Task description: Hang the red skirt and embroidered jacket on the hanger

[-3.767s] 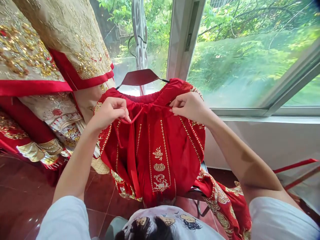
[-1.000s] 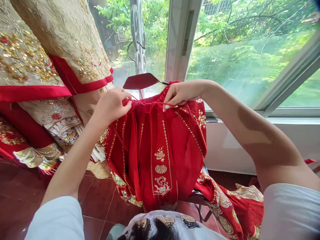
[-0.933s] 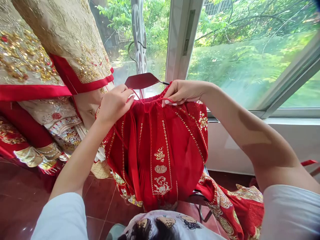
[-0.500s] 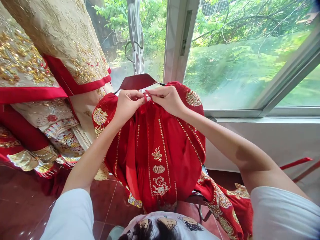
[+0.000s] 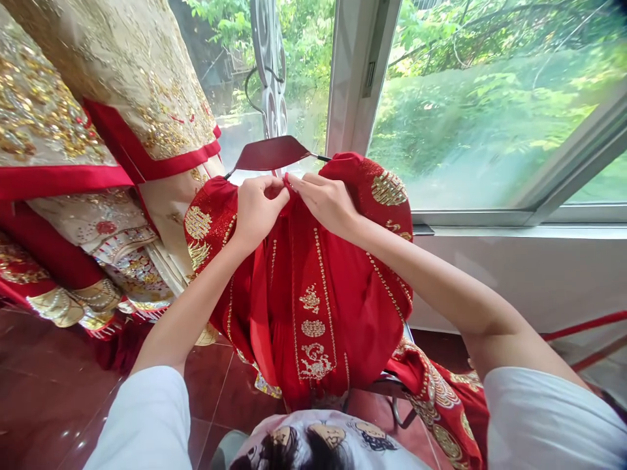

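A red garment (image 5: pixel 355 313) with gold embroidery hangs in front of me on a dark red hanger (image 5: pixel 273 152). My left hand (image 5: pixel 262 207) pinches the cloth at its neckline, thumb and forefinger together. Close beside it, my right hand (image 5: pixel 327 199) also has its fingers closed on the neckline edge. The fingertips of both hands nearly meet at the collar's middle. What exactly lies between them, perhaps a small red fastening, is mostly hidden. A red strip of cloth (image 5: pixel 261 320) hangs down the garment's front left.
Cream and red beaded garments (image 5: pixel 161 111) hang at the left. Behind the hanger stands a scrolled metal stand (image 5: pixel 270 72). A sliding window (image 5: pixel 490 130) with a sill is at the right. Red embroidered cloth (image 5: pixel 443 405) drapes over a chair at the lower right.
My fingertips have drawn closer together at the neckline, and the red loop seen between them is now mostly covered. The view has shifted slightly.
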`<state>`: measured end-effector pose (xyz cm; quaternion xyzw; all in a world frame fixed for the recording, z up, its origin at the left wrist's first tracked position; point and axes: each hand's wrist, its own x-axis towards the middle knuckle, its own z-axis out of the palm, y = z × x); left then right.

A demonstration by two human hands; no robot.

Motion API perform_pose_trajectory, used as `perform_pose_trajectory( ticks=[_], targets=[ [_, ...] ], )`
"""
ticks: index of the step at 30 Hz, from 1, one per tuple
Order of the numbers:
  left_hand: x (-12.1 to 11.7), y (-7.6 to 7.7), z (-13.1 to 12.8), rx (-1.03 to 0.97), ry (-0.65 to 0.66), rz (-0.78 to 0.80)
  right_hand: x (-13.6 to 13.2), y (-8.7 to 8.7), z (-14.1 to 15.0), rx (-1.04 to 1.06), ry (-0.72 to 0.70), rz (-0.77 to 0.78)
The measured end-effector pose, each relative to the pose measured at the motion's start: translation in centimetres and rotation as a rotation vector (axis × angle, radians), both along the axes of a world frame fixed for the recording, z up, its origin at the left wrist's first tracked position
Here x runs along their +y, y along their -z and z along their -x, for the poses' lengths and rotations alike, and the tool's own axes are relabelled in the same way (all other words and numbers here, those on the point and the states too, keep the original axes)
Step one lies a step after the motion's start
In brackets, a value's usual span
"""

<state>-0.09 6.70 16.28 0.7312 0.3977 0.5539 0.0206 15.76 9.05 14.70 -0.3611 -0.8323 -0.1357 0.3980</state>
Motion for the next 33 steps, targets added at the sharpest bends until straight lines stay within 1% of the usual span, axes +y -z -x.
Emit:
perform_pose_trajectory(
  ticks=[4,7,10,13,17,20,22,26,27,29,31,33],
  targets=[
    [-0.1,-0.3,-0.5,0.047,-0.056,0.104,0.1,0.3,-0.2,0.024,-0.021,0.034],
    [-0.4,-0.5,-0.8,0.098,-0.084,0.138,0.1,0.3,-0.1,0.062,-0.033,0.039],
    [-0.5,-0.3,-0.8,0.136,-0.044,0.138,0.2,0.3,0.0,0.12,-0.092,0.027],
    [-0.4,0.3,-0.7,0.13,0.015,0.119,0.1,0.2,0.0,0.159,-0.114,0.05],
    [-0.1,0.9,-0.6,0.097,0.008,0.061,-0.4,0.2,0.2,0.193,-0.104,0.059],
    [-0.3,0.9,-0.4,0.137,-0.001,0.052,-0.6,0.1,0.2,0.21,-0.089,0.062],
    [-0.6,0.7,0.1,0.194,-0.068,0.006,-0.6,0.0,0.0,0.233,-0.084,0.062],
    [-1.1,0.7,1.7,0.276,-0.291,-0.11,-0.7,-0.4,-0.5,0.308,-0.123,0.084],
    [-1.2,0.9,2.0,0.28,-0.31,-0.12,-0.9,-0.5,-0.5,0.339,-0.153,0.103],
    [-1.4,1.0,2.2,0.236,-0.287,-0.116,-1.3,-0.9,-0.6,0.414,-0.237,0.188],
    [-1.6,1.0,2.0,0.12,-0.209,-0.086,-1.9,-1.2,-0.6,0.488,-0.341,0.339],
    [-1.8,0.7,1.5,-0.004,-0.089,-0.014,-2.2,-1.5,-0.5,0.564,-0.425,0.497]
  ],
)
